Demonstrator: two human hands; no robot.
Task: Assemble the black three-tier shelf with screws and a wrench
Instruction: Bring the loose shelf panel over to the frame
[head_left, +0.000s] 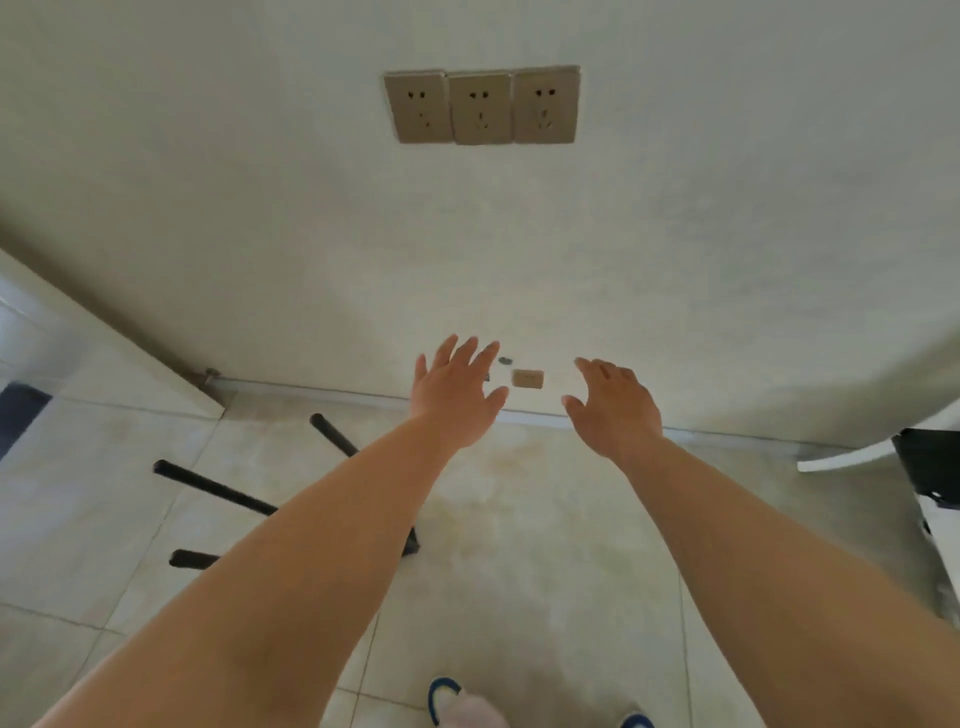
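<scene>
Pale glossy floor tiles meet a cream plaster wall carrying three bronze-coloured sockets in a row and, low down, a small tan plate. Both hands reach forward, empty: the left hand with fingers spread straight, the right hand loosely cupped, well apart. Black metal shelf tubes lie on the floor at left, partly hidden under the left forearm. Blue-edged slippers show at the bottom.
</scene>
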